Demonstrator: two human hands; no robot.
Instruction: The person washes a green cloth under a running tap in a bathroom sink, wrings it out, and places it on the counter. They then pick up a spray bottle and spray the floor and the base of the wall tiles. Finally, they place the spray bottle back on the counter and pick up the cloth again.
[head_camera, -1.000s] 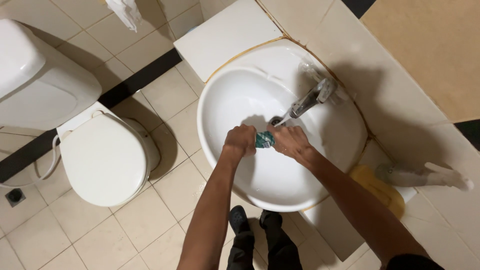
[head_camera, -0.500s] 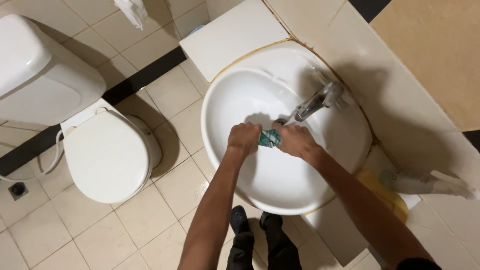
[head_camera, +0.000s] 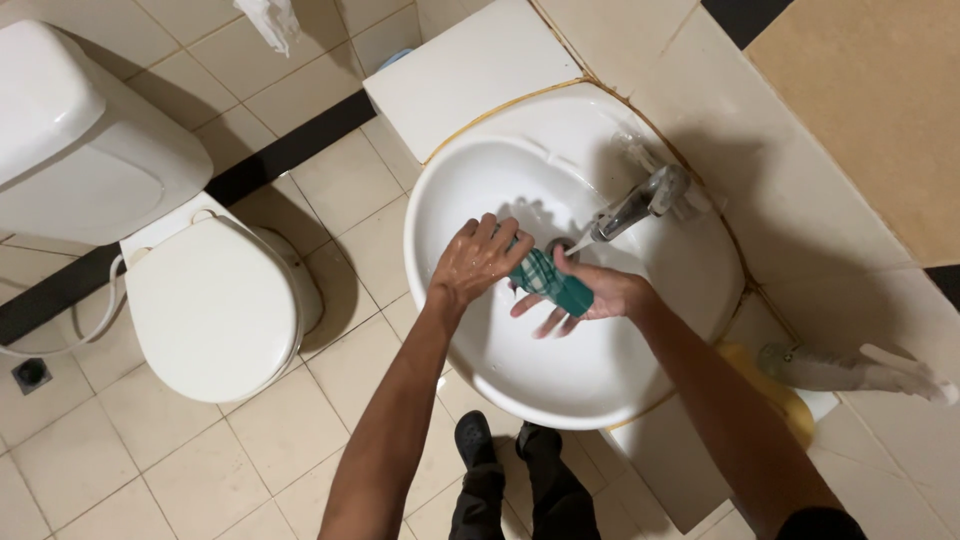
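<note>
both hands meet over the white sink (head_camera: 470, 330), near the middle of the view. the left hand (head_camera: 478, 262) sits at about 9 o'clock of a small teal cloth (head_camera: 550, 283), its fingers curled down and closed on the cloth's left end. the right hand (head_camera: 590, 298) lies at 3 o'clock of it, palm up beneath the cloth, fingers spread apart and pointing toward 8 o'clock, so the cloth rests across them rather than being pinched. the cloth hangs inside the basin, just below the spout of the metal tap (head_camera: 640, 203), which stands at 1 o'clock from the hands; a thin stream of water falls from it onto the cloth. at 9 o'clock of the sink, well apart, stands a white toilet (head_camera: 210, 305) with its lid down. at 4 o'clock, beside the basin's rim, a yellow sponge (head_camera: 775, 395) lies next to a white spray bottle (head_camera: 850, 368) lying on its side. dark shoes (head_camera: 475, 440) show at 6 o'clock on the tiled floor.
</note>
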